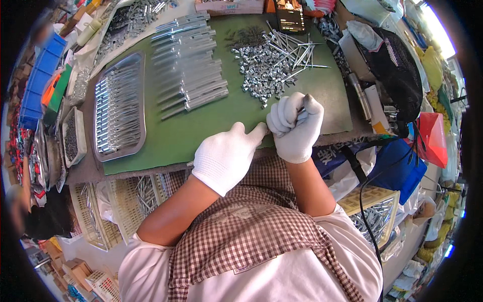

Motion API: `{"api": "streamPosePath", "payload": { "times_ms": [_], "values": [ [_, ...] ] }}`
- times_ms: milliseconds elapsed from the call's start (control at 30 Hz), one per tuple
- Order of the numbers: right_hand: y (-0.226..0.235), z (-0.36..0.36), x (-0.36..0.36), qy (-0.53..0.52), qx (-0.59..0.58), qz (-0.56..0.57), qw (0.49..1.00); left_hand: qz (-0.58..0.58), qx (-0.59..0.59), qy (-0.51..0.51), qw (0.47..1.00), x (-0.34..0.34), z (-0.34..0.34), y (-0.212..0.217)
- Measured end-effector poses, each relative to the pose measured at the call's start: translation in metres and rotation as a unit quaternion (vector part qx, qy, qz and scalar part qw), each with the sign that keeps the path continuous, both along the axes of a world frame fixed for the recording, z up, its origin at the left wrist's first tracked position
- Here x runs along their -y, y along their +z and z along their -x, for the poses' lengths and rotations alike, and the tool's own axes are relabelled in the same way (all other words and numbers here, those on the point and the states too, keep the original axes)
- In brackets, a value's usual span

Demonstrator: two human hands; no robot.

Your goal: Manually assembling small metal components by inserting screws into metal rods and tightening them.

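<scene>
Two white knit-gloved hands meet at the green mat's (pixel 211 136) near edge: left hand (pixel 226 156) loosely curled, right hand (pixel 296 126) fisted around something hidden. Beyond lie one metal tray (pixel 119 108) of rods, stacked silver tubes (pixel 191 60), countless small fittings (pixel 261 70)
</scene>
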State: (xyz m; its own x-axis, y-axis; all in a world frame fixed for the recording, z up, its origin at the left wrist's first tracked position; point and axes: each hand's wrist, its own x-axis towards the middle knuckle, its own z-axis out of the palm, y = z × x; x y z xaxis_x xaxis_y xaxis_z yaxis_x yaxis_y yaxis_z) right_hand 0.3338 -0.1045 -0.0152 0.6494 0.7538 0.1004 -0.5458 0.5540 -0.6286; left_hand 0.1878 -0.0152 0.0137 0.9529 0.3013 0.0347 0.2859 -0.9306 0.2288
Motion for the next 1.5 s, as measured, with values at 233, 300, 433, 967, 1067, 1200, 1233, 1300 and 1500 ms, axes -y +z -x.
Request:
{"api": "streamPosePath", "payload": {
  "times_ms": [233, 300, 433, 967, 1067, 1200, 1233, 1300, 1500],
  "values": [
    [-0.002, 0.016, -0.001, -0.061, 0.15, 0.111, 0.981, -0.028, 0.007, -0.02, 0.999, -0.001, -0.004, 0.001],
    [-0.003, 0.013, 0.002, -0.072, 0.168, 0.094, 0.979, -0.031, 0.005, -0.023, 0.999, 0.0, -0.009, 0.007],
    [-0.004, 0.005, 0.014, -0.041, 0.055, 0.016, 0.998, -0.105, -0.001, -0.071, 0.992, 0.006, -0.025, 0.01],
    [-0.001, -0.004, 0.022, -0.041, 0.049, 0.107, 0.992, -0.099, -0.03, 0.346, 0.932, -0.04, 0.259, 0.004],
    [-0.002, -0.002, 0.018, -0.027, 0.068, 0.176, 0.982, -0.067, 0.1, 0.251, 0.96, -0.039, 0.177, 0.013],
    [-0.006, -0.001, 0.016, -0.031, 0.141, 0.202, 0.969, -0.055, 0.206, 0.065, 0.975, -0.058, 0.055, 0.003],
    [-0.007, -0.002, 0.018, -0.017, 0.139, 0.195, 0.971, -0.063, 0.199, 0.061, 0.976, -0.066, 0.031, -0.003],
    [-0.004, 0.0, 0.018, -0.023, 0.146, 0.183, 0.972, -0.073, 0.195, 0.058, 0.976, -0.072, 0.004, -0.008],
    [0.009, 0.003, 0.019, -0.023, 0.137, 0.169, 0.976, -0.015, 0.174, 0.034, 0.984, -0.077, -0.003, -0.023]
  ]
}}
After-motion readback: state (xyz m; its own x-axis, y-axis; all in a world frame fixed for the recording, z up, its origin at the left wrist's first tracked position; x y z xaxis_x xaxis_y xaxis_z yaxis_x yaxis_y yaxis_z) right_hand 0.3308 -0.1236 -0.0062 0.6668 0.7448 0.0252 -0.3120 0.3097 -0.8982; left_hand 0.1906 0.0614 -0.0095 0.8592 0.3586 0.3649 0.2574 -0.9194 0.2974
